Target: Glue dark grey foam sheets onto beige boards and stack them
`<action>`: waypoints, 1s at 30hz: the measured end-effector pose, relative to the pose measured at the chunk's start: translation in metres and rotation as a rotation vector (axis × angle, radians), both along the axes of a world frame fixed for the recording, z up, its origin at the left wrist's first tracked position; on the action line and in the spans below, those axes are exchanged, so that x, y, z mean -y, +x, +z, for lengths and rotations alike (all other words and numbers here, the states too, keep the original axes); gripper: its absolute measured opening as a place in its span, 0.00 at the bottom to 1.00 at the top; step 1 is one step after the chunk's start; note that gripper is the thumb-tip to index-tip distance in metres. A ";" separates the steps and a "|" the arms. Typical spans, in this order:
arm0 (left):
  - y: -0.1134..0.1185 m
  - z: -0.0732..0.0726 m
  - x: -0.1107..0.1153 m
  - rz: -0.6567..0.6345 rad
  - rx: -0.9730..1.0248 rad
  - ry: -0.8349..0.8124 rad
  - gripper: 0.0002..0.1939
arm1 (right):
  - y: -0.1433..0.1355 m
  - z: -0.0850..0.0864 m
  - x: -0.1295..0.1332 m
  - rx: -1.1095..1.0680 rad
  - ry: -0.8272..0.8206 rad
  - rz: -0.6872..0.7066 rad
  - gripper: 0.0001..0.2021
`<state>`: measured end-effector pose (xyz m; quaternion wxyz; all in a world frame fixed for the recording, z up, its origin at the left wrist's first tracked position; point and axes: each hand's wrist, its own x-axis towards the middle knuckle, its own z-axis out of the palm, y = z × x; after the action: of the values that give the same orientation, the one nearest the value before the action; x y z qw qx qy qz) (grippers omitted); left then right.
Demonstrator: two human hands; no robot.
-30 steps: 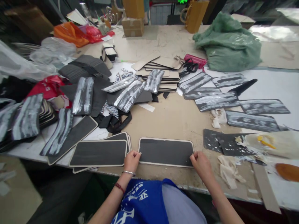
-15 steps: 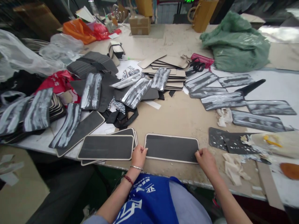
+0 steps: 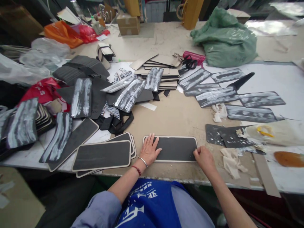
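A wide worktable with beige and white coverings [image 3: 175,117] is stretching beneath and beyond the fingers [image 3: 146,144]. Far past them, a small brown cardboard box [image 3: 128,26] is standing before dim, blurred surroundings; whitish light is glinting on crumpled translucent sheeting [image 3: 270,28] far right.

Hands [image 3: 178,153] on dark panel [image 3: 177,148], cluttered worktable [image 3: 171,118]

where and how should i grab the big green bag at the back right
Probably best by the narrow bunched peak of the green bag, closing on it from above. The bag sits slumped and wide on the table, so its loose folds narrow towards the top, and nothing lies over that peak.
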<state>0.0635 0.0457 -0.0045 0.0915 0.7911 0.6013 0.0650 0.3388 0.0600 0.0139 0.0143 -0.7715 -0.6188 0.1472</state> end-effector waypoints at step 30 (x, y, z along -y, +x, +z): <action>-0.008 -0.009 -0.003 -0.112 -0.013 0.040 0.32 | -0.072 -0.016 -0.014 -0.209 0.203 0.677 0.34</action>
<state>0.0559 0.0490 -0.0137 0.0754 0.8256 0.5553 0.0666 0.2669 0.0739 -0.0019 0.1045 -0.4984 -0.8457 0.1596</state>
